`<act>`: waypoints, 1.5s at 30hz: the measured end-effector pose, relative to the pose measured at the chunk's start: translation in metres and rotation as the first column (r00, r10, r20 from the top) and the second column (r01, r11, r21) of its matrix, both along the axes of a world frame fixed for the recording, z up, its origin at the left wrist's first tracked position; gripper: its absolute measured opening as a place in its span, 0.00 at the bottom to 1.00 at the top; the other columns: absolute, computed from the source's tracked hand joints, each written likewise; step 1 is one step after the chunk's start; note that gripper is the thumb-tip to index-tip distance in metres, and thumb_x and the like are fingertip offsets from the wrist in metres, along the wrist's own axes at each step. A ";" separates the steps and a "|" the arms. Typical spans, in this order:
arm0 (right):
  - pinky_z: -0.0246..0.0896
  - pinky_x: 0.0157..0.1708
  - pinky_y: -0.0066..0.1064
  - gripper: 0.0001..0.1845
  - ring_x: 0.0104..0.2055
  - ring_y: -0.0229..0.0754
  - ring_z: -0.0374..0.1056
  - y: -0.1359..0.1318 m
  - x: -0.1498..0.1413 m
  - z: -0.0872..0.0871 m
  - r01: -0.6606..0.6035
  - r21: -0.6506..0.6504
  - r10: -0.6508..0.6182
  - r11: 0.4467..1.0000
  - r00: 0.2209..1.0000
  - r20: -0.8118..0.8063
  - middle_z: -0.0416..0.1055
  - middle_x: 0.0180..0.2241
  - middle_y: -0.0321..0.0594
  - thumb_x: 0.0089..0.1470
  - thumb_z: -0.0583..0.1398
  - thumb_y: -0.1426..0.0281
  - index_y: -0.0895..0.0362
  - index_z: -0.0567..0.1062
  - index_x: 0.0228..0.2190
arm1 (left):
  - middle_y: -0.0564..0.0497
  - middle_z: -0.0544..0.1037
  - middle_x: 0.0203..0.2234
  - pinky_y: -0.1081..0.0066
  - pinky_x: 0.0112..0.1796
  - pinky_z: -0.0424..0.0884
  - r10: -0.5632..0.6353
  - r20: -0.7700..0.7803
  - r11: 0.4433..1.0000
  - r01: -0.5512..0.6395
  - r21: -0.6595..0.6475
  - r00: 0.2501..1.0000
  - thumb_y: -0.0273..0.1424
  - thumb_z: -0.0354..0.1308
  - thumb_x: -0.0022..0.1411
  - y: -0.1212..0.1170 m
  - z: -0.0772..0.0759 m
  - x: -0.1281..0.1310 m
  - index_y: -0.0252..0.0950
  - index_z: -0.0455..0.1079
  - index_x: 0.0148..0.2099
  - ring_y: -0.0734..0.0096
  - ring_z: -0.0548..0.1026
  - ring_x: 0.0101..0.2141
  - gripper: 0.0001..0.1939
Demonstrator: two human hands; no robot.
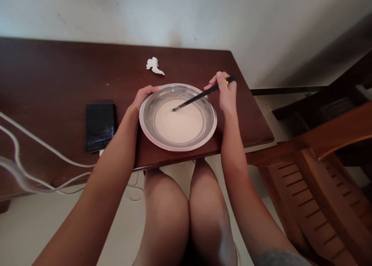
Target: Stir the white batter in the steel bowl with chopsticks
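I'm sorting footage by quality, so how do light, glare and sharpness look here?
Head view: dim overall, the wall paler at upper left, shadowed at right; small glints on the metal bowl; faint reflections on the dark device, its upper-left edges blocky; chopsticks slightly soft at the tips; forearms apparently stretched by wide-angle distortion.

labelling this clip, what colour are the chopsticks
The chopsticks are black, with a small gold-yellow mark near the right hand; head view.

Bowl (178,145) on table (52,76), near front edge. Batter (180,124) in bowl. Phone (100,126) left of bowl. Tissue (155,65) behind bowl. Chair (302,188) right of table.
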State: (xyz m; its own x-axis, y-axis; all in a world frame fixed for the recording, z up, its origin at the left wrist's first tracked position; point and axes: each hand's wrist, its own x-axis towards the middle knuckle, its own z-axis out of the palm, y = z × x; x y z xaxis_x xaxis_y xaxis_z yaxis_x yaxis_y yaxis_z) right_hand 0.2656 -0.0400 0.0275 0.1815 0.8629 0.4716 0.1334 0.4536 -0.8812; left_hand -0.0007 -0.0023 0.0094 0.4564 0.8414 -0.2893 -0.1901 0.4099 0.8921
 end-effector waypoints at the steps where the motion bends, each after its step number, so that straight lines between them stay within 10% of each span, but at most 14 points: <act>1: 0.67 0.29 0.30 0.28 0.24 0.34 0.72 0.001 0.002 -0.001 0.039 0.003 -0.039 0.999 0.999 -0.015 0.66 0.18 0.30 0.53 0.51 0.43 0.54 0.70 0.23 | 0.49 0.81 0.31 0.68 0.47 0.71 0.004 0.004 1.000 -0.004 -0.006 1.000 0.29 0.50 0.54 0.000 -0.001 0.000 0.31 0.72 0.49 0.60 0.77 0.45 0.21; 45: 0.69 0.34 0.32 0.27 0.26 0.35 0.72 -0.004 -0.005 0.003 0.000 -0.082 0.005 0.997 0.998 0.055 0.69 0.19 0.31 0.52 0.52 0.42 0.53 0.71 0.26 | 0.48 0.81 0.34 0.66 0.47 0.72 -0.028 -0.017 0.999 0.028 0.022 0.999 0.31 0.50 0.53 0.001 0.000 -0.001 0.33 0.71 0.52 0.58 0.77 0.45 0.24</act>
